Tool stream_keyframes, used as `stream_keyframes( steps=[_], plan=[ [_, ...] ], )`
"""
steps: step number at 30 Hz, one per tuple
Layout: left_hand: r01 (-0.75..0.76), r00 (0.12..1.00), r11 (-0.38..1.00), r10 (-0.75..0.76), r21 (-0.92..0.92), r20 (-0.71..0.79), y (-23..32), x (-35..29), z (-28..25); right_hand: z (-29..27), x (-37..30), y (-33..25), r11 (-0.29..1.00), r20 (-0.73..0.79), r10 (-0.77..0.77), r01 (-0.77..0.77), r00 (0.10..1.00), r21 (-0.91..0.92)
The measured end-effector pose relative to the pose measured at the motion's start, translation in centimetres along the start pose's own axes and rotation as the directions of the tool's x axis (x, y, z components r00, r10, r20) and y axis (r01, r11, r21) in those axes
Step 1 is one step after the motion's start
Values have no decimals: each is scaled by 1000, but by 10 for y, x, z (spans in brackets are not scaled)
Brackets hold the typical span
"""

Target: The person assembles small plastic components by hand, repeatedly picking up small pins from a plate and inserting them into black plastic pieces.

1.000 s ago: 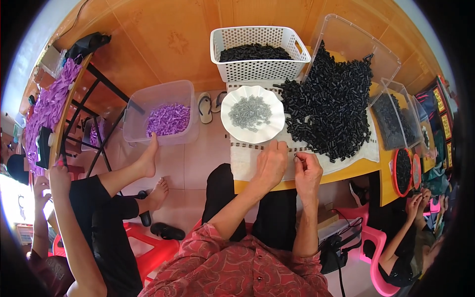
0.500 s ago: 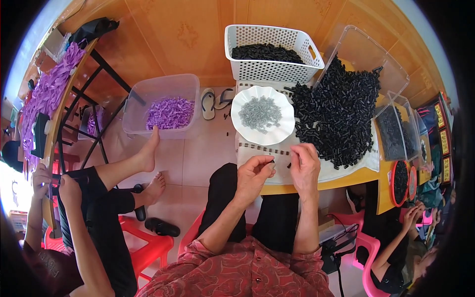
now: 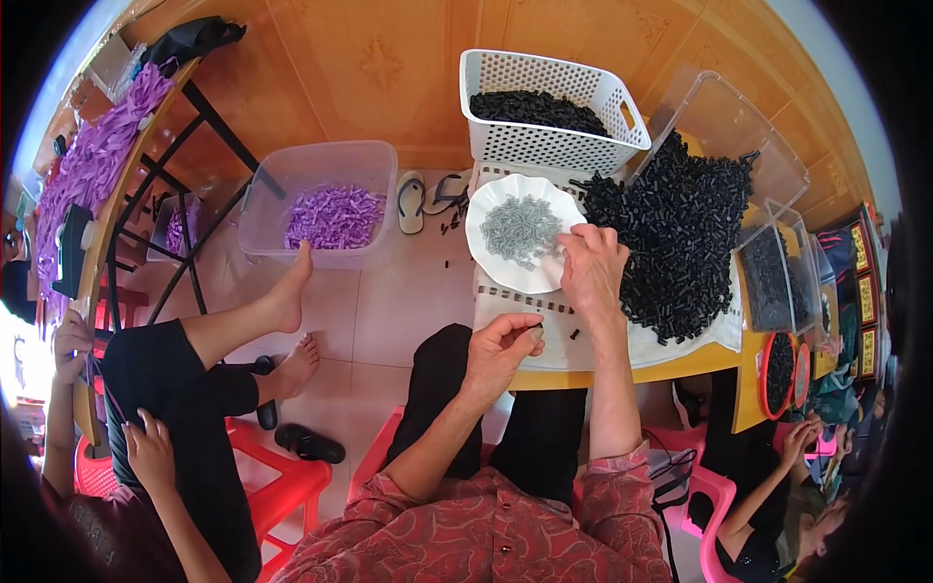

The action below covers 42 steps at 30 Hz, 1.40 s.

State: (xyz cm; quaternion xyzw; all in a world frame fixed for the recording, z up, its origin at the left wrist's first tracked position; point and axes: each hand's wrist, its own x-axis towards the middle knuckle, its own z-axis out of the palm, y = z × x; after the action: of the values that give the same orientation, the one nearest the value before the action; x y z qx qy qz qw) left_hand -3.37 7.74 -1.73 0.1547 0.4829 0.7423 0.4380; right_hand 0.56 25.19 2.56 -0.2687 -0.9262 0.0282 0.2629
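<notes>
Fingers [image 3: 572, 245] of the right hand [image 3: 597, 270] curl down over the right edge of a white scalloped plate [image 3: 485, 255], close to the small grey see-through pieces [image 3: 522, 231] piled in its middle; I cannot tell whether they grip one. Below and to the left, the left hand [image 3: 498, 358] pinches a small dark piece [image 3: 536, 328] between thumb and forefinger, just off the near rim of the plate.

Plate and pieces sit on a white cloth [image 3: 671, 350] spread over the yellow tabletop [image 3: 632, 381]. Right of the plate, a big heap of short black tubular pieces [image 3: 680, 243] covers much of that cloth, with the wall of a clear plastic bin [image 3: 756, 119] rising behind it. At the back, a white perforated plastic basket [image 3: 544, 148] holds more black pieces, well below its rim.

Farther right, a smaller clear plastic box [image 3: 785, 216] contains dark pieces, and near it a round red-rimmed tray [image 3: 762, 389] is filled with black ones. Over on the pink tiled floor [image 3: 389, 321], a translucent plastic tub [image 3: 321, 165] holds a low layer of purple strips [image 3: 335, 217].
</notes>
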Motion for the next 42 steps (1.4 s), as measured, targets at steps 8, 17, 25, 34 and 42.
stream_keyframes(
  steps=[8, 17, 25, 34, 42],
  plan=[
    [12, 1000, 1000, -12, 0, -9, 1, 2, -2, -5, 10, -1, 998, 141, 37, -28, 989, -64],
    [32, 999, 999, -32, 23, 3, 4, 1, -1, -4, 19, 6, 995, 253, -23, 46, 967, -86],
    [41, 999, 999, -41, 30, 5, 2, 1, -3, -31, 0, -5, 997, 274, -22, 40, 962, -59],
    [28, 996, 941, 0, -337, 85, 2, -7, -7, -58, -69, -30, 510, 351, 333, -480, 875, 713],
    [67, 982, 881, 25, -469, 186, 10, -22, -1, -77, -94, -52, 248, 393, 343, -486, 853, 838]
  ],
)
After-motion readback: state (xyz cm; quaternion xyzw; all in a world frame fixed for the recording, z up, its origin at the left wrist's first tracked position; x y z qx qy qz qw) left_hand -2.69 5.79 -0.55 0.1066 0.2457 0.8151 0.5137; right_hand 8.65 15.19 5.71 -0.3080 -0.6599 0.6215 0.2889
